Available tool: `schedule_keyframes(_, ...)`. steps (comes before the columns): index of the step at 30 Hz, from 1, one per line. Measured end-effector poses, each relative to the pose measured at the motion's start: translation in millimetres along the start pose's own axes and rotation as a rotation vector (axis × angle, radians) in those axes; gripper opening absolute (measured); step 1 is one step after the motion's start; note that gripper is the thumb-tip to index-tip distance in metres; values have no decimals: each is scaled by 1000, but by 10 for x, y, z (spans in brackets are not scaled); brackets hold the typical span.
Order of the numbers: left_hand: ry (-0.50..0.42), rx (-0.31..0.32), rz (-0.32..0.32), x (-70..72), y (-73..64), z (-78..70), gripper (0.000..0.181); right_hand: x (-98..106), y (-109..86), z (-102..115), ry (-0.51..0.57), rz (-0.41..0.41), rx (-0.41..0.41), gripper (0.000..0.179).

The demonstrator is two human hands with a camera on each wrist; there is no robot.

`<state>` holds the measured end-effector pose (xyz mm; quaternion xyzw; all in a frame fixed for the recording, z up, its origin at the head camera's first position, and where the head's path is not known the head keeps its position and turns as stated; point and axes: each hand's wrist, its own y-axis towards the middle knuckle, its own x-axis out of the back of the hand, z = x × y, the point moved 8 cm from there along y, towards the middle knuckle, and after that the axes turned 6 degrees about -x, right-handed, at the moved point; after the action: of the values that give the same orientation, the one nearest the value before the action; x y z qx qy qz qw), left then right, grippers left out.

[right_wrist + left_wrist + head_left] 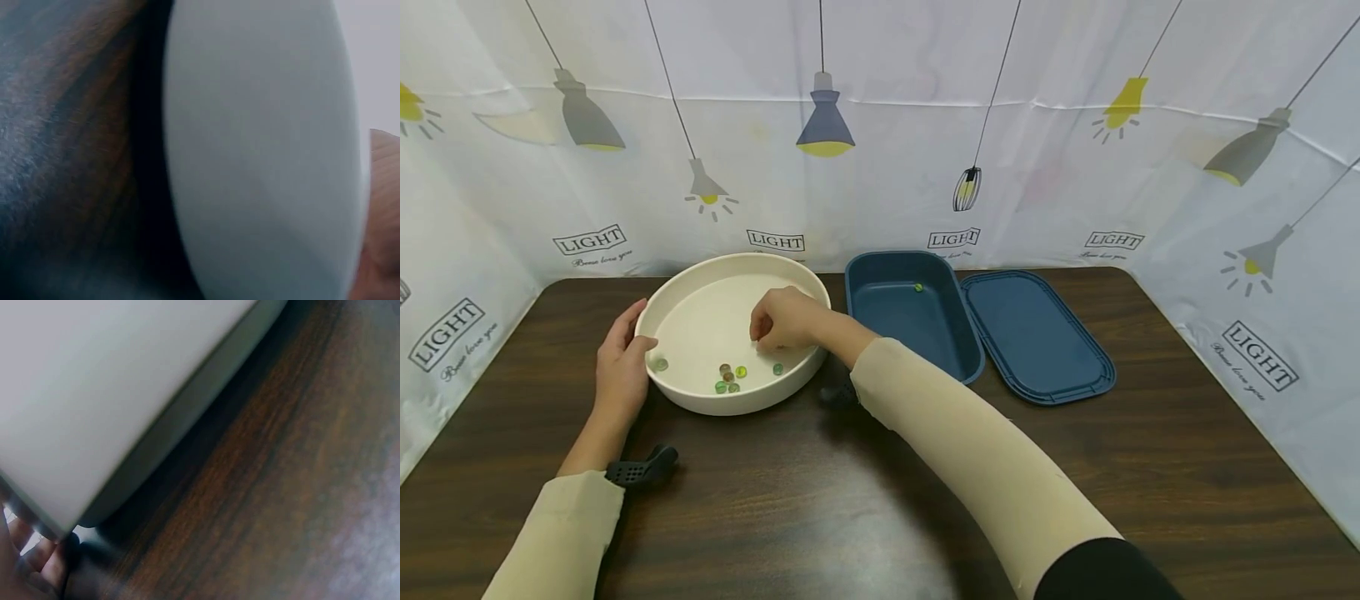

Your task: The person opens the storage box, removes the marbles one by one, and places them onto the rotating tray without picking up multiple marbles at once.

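A round cream basin (700, 312) with low walls stands on the table, several glass marbles (727, 377) on its floor. My left hand (623, 367) grips its left rim, thumb over the edge and fingers along the outer wall; in the left wrist view fingers (53, 559) show beside the pale wall. Inside the basin, my right hand (786, 321) reaches down with curled fingers, fingertips close to the floor. I cannot tell whether a marble is between them. The right wrist view is mostly filled by the basin's outer wall (262, 150), with part of the hand at the right edge.
A dark blue rectangular box (895, 321) stands right of the basin, with a yellow-green marble (918, 287) inside. Its matching lid (1037, 333) lies at its right on the brown wooden table (775, 508). A lamp-patterned white curtain (880, 200) hangs behind.
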<state>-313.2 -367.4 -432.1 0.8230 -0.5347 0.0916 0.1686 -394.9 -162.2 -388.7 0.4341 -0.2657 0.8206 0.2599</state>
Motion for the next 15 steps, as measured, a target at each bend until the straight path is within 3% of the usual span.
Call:
schedule_keyframes(10, -4, 1, -8, 2, -10, -17, 60, -35, -31, 60, -105, 9, 19, 11)
schedule_keyframes(15, -23, 17, -4, 13, 4, 7, 60, 269, -189, 15, -9, -40, 74, 22)
